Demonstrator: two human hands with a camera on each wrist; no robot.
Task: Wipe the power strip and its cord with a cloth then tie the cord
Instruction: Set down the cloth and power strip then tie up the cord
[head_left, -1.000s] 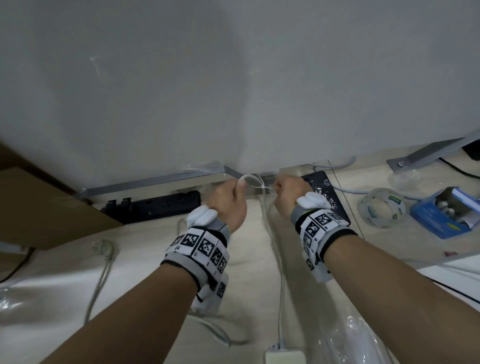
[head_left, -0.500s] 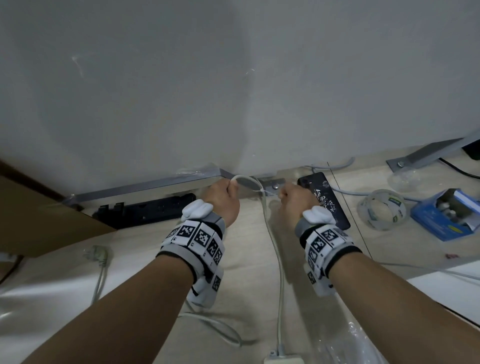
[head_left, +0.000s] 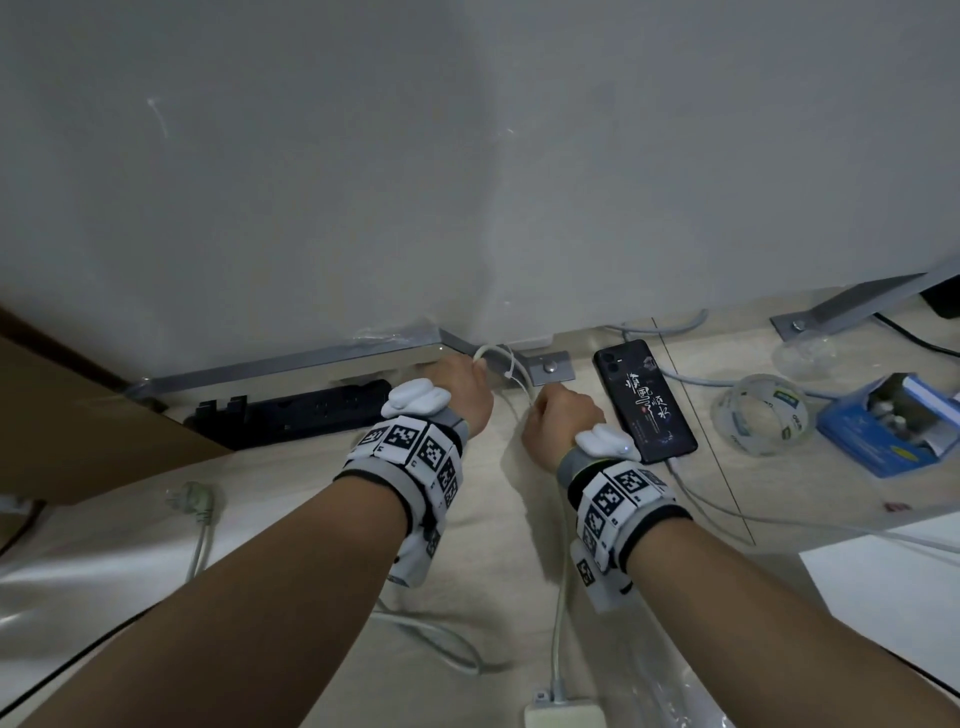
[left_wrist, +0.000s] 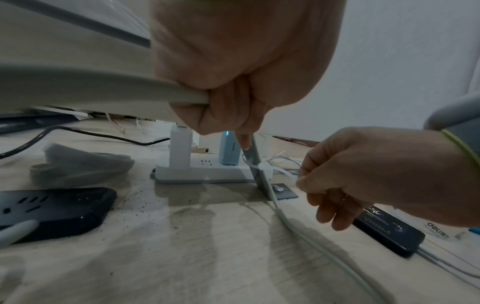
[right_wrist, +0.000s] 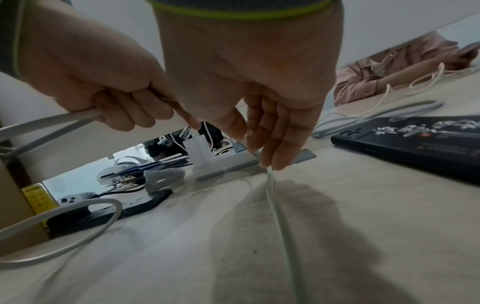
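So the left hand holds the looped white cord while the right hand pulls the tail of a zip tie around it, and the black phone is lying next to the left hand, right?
Nearly. The left hand holds the looped white cord and the right hand pinches the zip tie tail, but the black phone lies beside the right hand, not the left. The head view shows this.
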